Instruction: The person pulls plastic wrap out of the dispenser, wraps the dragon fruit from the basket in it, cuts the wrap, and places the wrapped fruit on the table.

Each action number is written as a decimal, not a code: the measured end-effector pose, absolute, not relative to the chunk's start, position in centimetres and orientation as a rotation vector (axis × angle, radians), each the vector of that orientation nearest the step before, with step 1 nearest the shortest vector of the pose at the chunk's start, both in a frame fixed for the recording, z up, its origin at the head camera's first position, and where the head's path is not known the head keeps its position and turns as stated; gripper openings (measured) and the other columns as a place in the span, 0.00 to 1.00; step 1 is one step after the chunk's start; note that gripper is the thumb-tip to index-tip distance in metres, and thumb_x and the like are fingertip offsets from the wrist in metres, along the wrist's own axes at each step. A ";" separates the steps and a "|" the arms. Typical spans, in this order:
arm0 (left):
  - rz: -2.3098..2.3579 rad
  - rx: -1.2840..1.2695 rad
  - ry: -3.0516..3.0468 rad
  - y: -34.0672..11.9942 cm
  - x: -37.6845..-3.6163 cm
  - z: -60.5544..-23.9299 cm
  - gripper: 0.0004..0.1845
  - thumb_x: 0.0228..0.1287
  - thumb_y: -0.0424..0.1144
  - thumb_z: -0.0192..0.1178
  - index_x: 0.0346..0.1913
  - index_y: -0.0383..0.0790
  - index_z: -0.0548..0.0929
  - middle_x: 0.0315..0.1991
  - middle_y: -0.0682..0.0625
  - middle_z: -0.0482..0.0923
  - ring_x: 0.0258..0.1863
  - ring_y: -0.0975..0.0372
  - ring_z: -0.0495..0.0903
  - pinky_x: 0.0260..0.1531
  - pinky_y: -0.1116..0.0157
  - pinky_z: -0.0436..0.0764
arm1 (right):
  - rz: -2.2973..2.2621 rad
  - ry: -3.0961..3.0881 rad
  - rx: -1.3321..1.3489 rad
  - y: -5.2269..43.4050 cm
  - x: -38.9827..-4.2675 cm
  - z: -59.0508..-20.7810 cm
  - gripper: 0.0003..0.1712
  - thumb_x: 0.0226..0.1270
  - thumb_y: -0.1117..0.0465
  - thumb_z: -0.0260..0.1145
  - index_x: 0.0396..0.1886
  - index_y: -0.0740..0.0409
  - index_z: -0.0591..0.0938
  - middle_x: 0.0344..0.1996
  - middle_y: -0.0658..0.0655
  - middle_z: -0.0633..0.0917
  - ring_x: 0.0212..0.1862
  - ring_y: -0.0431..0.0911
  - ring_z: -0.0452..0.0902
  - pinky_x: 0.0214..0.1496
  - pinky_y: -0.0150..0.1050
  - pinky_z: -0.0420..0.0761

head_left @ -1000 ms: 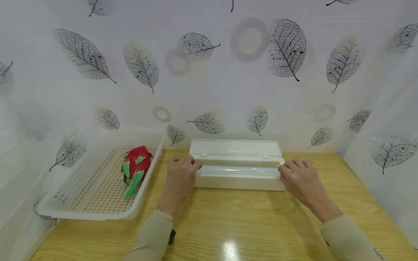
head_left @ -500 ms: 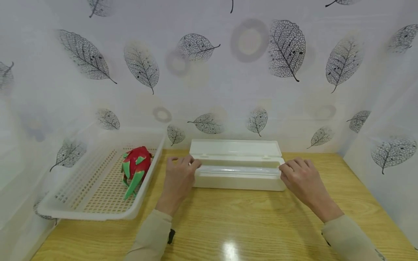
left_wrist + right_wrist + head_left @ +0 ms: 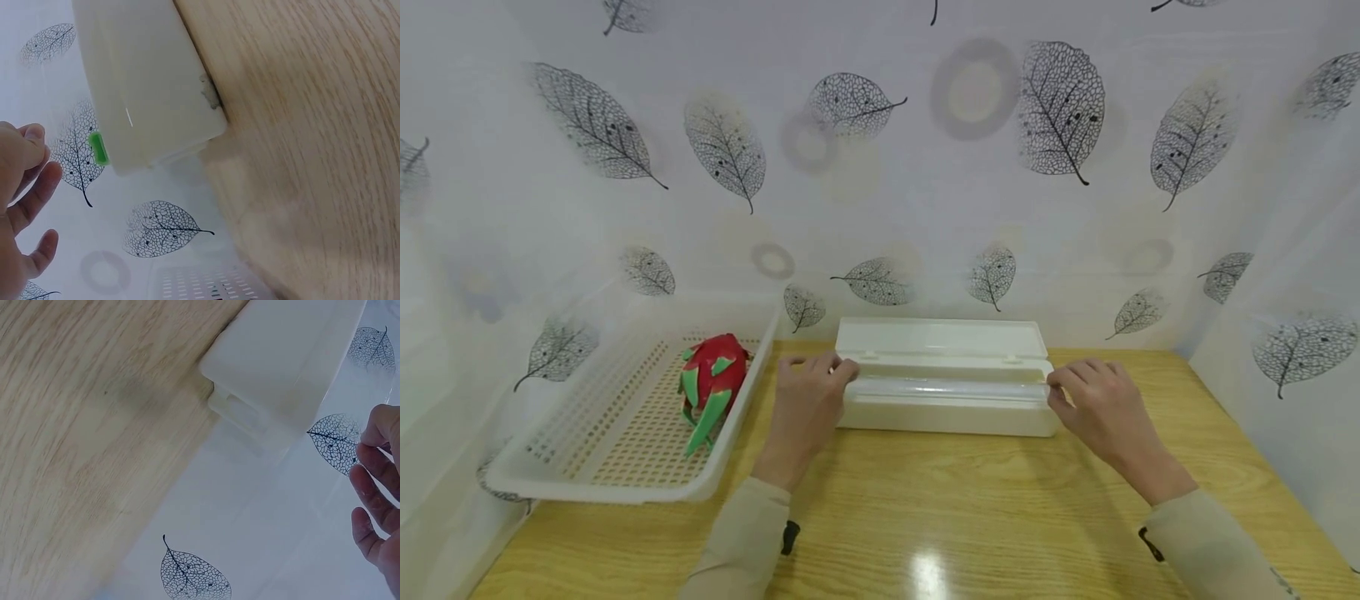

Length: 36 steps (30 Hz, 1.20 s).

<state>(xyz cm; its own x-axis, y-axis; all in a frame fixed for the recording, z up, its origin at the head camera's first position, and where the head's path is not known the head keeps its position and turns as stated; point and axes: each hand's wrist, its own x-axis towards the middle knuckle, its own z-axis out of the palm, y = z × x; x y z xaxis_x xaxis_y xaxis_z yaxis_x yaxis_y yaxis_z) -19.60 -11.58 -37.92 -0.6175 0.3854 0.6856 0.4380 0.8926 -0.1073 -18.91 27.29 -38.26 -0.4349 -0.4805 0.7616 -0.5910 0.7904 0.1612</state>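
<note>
A long white cling film dispenser box [image 3: 947, 419] lies on the table with its lid [image 3: 940, 339] swung back. A shiny roll of cling film [image 3: 947, 390] shows inside. At the box's left end, the thumb and forefinger of my left hand [image 3: 805, 400] are pinched together, seemingly on the clear film's edge. My right hand [image 3: 1101, 408] pinches likewise at the right end. Both wrist views show the fingertips off the box wall, other fingers loosely bent; the film itself hardly shows. A small green tab [image 3: 98, 148] sits on the box's left edge.
On the left stands a white perforated plastic basket [image 3: 722, 467] holding a red dragon fruit [image 3: 715, 375] with green scales. Behind the wooden table [image 3: 940, 500] hangs a white curtain [image 3: 925, 208] printed with dark leaves.
Both hands have shifted slightly outward, the left to the left and the right to the right. The box, basket and dragon fruit have stayed in place.
</note>
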 end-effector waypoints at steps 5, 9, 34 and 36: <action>-0.117 -0.596 -2.262 -11.6 -19.8 -37.7 0.11 0.55 0.30 0.73 0.37 0.48 0.86 0.31 0.51 0.86 0.28 0.59 0.86 0.44 0.48 0.82 | 0.200 -2.158 0.768 27.2 -18.9 -37.7 0.08 0.45 0.72 0.71 0.28 0.60 0.85 0.26 0.58 0.88 0.31 0.56 0.84 0.32 0.54 0.80; -0.110 -0.599 -2.256 -11.7 -19.8 -37.4 0.10 0.57 0.30 0.73 0.37 0.48 0.85 0.31 0.51 0.86 0.28 0.58 0.86 0.44 0.48 0.82 | 0.217 -2.169 0.756 27.2 -18.8 -37.2 0.09 0.44 0.74 0.73 0.27 0.61 0.85 0.26 0.58 0.88 0.31 0.56 0.84 0.33 0.54 0.81; 0.042 -0.635 -2.265 -12.0 -19.7 -35.8 0.12 0.56 0.30 0.70 0.40 0.48 0.84 0.33 0.52 0.85 0.32 0.58 0.86 0.46 0.50 0.80 | 0.196 -2.147 0.771 27.7 -19.2 -36.0 0.04 0.50 0.69 0.64 0.26 0.60 0.85 0.24 0.57 0.88 0.32 0.55 0.81 0.32 0.51 0.78; 0.101 -0.656 -2.277 -12.1 -19.7 -35.4 0.13 0.55 0.30 0.70 0.41 0.48 0.83 0.34 0.52 0.84 0.34 0.58 0.86 0.47 0.50 0.79 | 0.196 -2.138 0.777 27.7 -19.3 -35.9 0.04 0.51 0.69 0.64 0.25 0.60 0.84 0.24 0.57 0.87 0.32 0.55 0.81 0.32 0.51 0.78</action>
<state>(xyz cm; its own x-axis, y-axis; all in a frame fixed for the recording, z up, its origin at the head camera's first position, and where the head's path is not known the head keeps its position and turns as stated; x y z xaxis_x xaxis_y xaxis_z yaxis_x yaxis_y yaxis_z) -19.70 -12.08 -35.41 -0.5868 0.4860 0.6477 0.4270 0.8653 -0.2625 -19.33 27.75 -35.85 -0.4619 -0.4620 0.7571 -0.5921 0.7962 0.1246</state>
